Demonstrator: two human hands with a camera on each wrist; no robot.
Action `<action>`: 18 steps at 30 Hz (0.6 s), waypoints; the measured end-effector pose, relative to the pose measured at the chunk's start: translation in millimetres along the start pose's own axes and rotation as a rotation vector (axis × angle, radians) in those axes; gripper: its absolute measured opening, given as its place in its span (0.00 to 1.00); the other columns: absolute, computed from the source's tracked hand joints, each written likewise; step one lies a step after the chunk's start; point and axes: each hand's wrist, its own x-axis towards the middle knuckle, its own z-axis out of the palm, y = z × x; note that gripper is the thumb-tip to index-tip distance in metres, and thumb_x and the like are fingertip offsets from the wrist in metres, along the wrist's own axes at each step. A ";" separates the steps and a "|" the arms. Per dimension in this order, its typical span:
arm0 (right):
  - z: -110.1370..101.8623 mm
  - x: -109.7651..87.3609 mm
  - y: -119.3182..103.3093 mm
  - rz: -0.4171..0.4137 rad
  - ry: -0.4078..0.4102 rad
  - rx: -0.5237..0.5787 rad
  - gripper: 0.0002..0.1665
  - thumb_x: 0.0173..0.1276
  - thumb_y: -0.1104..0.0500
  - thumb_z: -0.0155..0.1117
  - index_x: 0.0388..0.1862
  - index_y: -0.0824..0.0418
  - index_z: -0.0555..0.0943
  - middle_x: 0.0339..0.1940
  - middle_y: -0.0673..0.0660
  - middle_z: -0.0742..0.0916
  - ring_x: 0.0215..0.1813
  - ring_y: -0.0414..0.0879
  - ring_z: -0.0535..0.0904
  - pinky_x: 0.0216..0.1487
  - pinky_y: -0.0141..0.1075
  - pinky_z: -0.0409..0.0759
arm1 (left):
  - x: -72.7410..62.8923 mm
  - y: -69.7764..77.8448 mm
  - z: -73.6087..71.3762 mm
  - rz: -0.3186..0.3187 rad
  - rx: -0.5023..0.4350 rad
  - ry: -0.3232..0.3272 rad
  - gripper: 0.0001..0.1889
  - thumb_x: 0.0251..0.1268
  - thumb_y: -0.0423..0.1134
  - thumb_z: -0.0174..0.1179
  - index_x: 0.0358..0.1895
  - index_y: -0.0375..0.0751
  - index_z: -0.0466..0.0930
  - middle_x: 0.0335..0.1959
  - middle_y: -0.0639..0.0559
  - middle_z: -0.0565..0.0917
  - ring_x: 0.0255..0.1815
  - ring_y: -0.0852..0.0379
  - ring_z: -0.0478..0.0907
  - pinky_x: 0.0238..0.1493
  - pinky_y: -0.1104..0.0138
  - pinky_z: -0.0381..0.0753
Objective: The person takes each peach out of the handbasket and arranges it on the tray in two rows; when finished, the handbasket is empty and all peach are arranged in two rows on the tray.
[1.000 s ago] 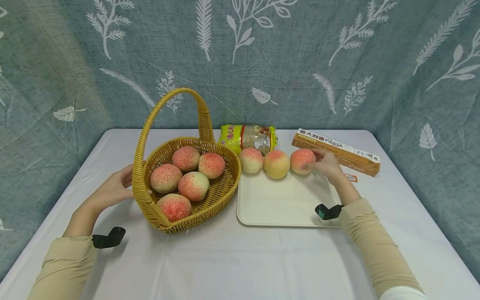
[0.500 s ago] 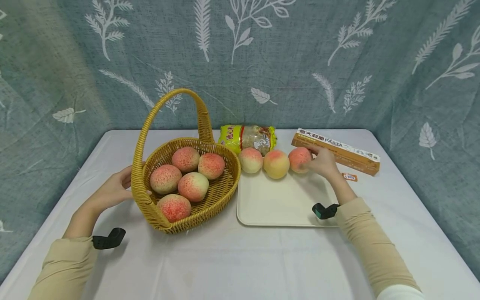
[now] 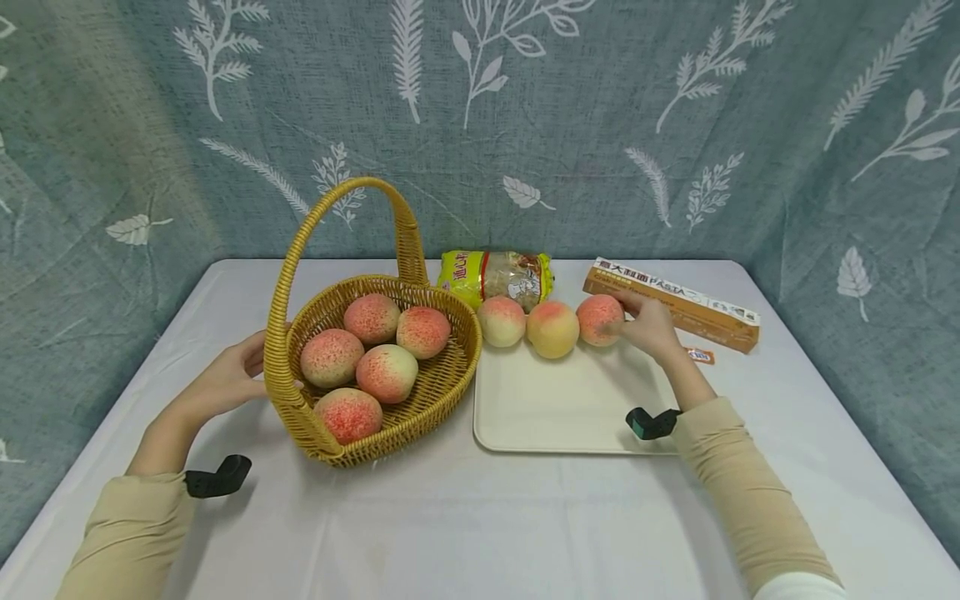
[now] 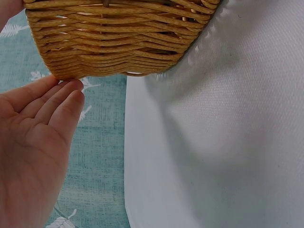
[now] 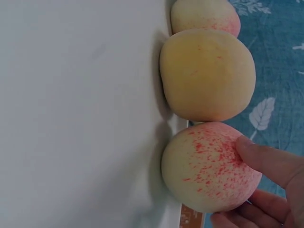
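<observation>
My right hand grips a red-speckled peach at the back of a cream tray. In the right wrist view the thumb lies on this peach and the other fingers curl behind it. Beside it, in a row, sit a yellower peach and a pale pink one. My left hand holds the left side of a woven basket with a tall handle. In the left wrist view its fingertips touch the wicker, the thumb on the opposite side. Several peaches lie inside the basket.
A yellow-ended clear bag of dry food lies behind the row of peaches. An orange and white pasta box lies at the back right, with a small orange label near it. A leaf-patterned curtain hangs behind the white-covered table.
My right hand has moved slightly left with its peach, bringing it up against the yellower one. The left hand and basket have stayed in place.
</observation>
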 end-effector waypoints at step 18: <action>8.9 -8.1 -35.0 -0.108 0.062 0.050 0.38 0.63 0.62 0.69 0.69 0.72 0.67 0.67 0.70 0.72 0.68 0.63 0.68 0.68 0.50 0.71 | -0.6 -0.7 0.7 -0.017 -0.022 -0.004 0.45 0.56 0.29 0.66 0.72 0.19 0.46 0.69 0.20 0.57 0.68 0.22 0.55 0.66 0.37 0.60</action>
